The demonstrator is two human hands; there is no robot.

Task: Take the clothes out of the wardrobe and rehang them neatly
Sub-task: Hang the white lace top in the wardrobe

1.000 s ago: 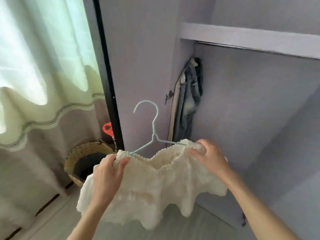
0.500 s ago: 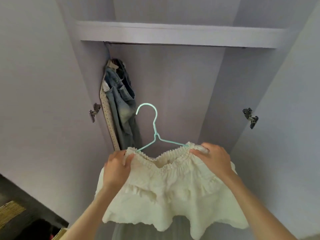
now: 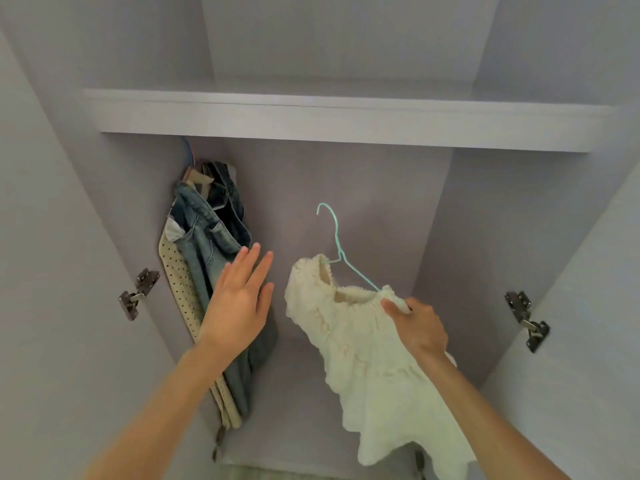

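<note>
From the head view, the right hand (image 3: 417, 325) pinches the gathered, elastic-looking waistband of a cream ruffled garment (image 3: 367, 358), soft and textured, with a scalloped hem drooping low. The garment hangs tilted on a thin mint-green wire hanger (image 3: 337, 247) whose curved hook points up, clear of any support, in front of the wardrobe's back wall. The left hand (image 3: 239, 303) is open, fingers straight and together, raised just in front of a pair of faded blue denim jeans (image 3: 211, 244) hanging in the far left corner. Pressed against the jeans on the left is a beige dotted garment (image 3: 178, 278). A pale, flat shelf (image 3: 343, 119) spans the wardrobe above. Metal hinges (image 3: 136, 294) sit on both side walls.
</note>
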